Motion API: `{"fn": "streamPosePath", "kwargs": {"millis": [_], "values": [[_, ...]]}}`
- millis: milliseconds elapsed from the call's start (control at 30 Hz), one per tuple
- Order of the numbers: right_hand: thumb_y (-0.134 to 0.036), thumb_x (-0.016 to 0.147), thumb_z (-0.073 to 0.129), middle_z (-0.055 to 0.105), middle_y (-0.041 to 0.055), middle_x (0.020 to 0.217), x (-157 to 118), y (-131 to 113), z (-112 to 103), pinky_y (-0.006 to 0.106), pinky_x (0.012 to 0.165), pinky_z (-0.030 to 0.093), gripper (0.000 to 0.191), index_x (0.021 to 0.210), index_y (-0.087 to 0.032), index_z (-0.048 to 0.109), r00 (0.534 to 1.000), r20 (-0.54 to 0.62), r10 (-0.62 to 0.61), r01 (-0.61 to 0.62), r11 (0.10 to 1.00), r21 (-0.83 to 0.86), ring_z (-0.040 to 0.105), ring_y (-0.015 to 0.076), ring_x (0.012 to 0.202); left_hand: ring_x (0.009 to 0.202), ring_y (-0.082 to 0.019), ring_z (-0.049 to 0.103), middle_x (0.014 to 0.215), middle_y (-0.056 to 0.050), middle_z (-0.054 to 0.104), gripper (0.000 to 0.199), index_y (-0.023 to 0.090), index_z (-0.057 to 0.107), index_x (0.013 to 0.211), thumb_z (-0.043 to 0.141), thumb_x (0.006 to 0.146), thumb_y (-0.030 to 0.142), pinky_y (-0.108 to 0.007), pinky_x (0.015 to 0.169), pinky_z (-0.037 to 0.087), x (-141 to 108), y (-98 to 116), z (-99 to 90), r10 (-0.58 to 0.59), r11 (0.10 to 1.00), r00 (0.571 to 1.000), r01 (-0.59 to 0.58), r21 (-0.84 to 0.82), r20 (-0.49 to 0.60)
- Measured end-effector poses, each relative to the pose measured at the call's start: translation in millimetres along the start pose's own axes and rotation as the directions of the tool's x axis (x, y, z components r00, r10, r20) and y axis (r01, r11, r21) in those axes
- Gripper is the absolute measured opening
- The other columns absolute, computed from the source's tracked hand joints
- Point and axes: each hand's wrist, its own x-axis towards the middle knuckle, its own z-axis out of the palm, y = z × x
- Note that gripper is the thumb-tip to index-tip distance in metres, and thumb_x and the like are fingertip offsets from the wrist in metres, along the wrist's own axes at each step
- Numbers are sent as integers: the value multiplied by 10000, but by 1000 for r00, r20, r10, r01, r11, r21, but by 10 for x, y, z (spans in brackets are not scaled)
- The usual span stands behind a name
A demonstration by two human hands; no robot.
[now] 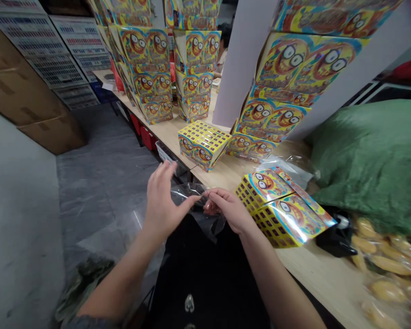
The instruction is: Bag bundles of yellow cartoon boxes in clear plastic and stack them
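Observation:
A clear plastic bag [188,191] is stretched in front of my body, above my dark clothing. My right hand [226,208] pinches its edge between thumb and fingers. Beside it, my left hand [162,196] is raised with the fingers up and the thumb spread toward the bag; whether the thumb touches the film I cannot tell. To the right of my right hand, two yellow cartoon-face boxes [290,210] lie side by side on the table, under shiny clear film. Another pair of yellow boxes [205,144] stands just beyond my hands.
Tall stacks of the same boxes [146,68] line the wooden table [322,269], with more at right [277,91]. A black tape dispenser [338,235], yellow wrapped items [386,274] and a green sack [370,160] lie right. Brown cartons [30,91] stand left. A person [224,45] sits behind.

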Motion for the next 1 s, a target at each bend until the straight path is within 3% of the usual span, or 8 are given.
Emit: {"fn": "streamPosePath", "kwargs": {"millis": [67, 167, 333, 433, 567, 733, 900, 1000], "values": [[-474, 775, 607, 649, -9, 627, -9, 19, -16, 235, 563, 479, 302, 862, -189, 652, 996, 13, -86, 87, 993, -84, 602, 120, 569, 1140, -309, 558, 1220, -170, 604, 786, 167, 447, 1307, 775, 636, 411, -486, 943, 443, 146, -117, -35, -239, 944, 948, 277, -177, 209], [-430, 832, 545, 637, -6, 626, -27, 34, -43, 248, 572, 467, 259, 867, -196, 651, 966, -17, -260, 244, 926, -287, 584, 130, 583, 851, -212, 673, 964, -135, 704, 559, 114, 530, 1183, 702, 725, 383, -350, 769, 520, 237, -220, -2, -367, 695, 742, 619, -366, 561], [-314, 879, 471, 646, 8, 683, -82, 23, -115, 276, 647, 473, 203, 891, -211, 645, 884, 32, -467, 406, 730, -550, 598, 151, 661, 805, -167, 681, 1343, -193, 503, 729, 204, 434, 1299, 771, 656, 276, -254, 634, 513, 167, -197, 82, -415, 536, 677, 722, -438, 608], [-264, 876, 464, 673, 25, 764, -68, 31, -168, 283, 698, 474, 184, 883, -207, 639, 850, 71, -522, 444, 638, -629, 620, 161, 741, 797, -159, 682, 1234, -166, 593, 474, 169, 577, 1142, 723, 719, 327, -242, 650, 507, 145, -186, 115, -347, 495, 611, 764, -415, 712], [-238, 864, 473, 681, 42, 836, -21, 70, -189, 302, 703, 486, 177, 902, -199, 641, 826, 60, -560, 403, 514, -757, 620, 176, 787, 734, -131, 662, 877, -67, 698, 256, 136, 648, 858, 700, 742, 359, -208, 626, 489, 129, -193, 197, -342, 510, 710, 690, -513, 615], [-168, 817, 579, 668, 90, 881, -160, -42, 19, 380, 811, 471, 181, 979, -180, 657, 365, 5, -931, 335, 126, -934, 592, 209, 855, 775, -158, 669, 783, -43, 704, 285, 158, 645, 993, 619, 813, 377, -231, 663, 509, 52, -105, 289, -375, 638, 833, 550, -539, 407], [-170, 881, 530, 697, 65, 875, -176, -190, 271, 305, 760, 508, 166, 981, -175, 662, 446, 87, -891, 445, 137, -885, 626, 168, 812, 870, -166, 646, 963, -66, 694, 198, 189, 686, 974, 553, 867, 291, -263, 748, 521, 2, 25, 284, -90, 891, 965, 189, -413, 246], [-179, 896, 511, 711, 56, 898, -111, -192, 310, 291, 788, 509, 170, 971, -173, 664, 432, 81, -898, 425, 124, -897, 647, 162, 834, 885, -145, 636, 959, -53, 693, 194, 196, 677, 1005, 524, 886, 201, -260, 817, 506, -3, 69, 243, 111, 962, 984, -72, -264, 136]]}}
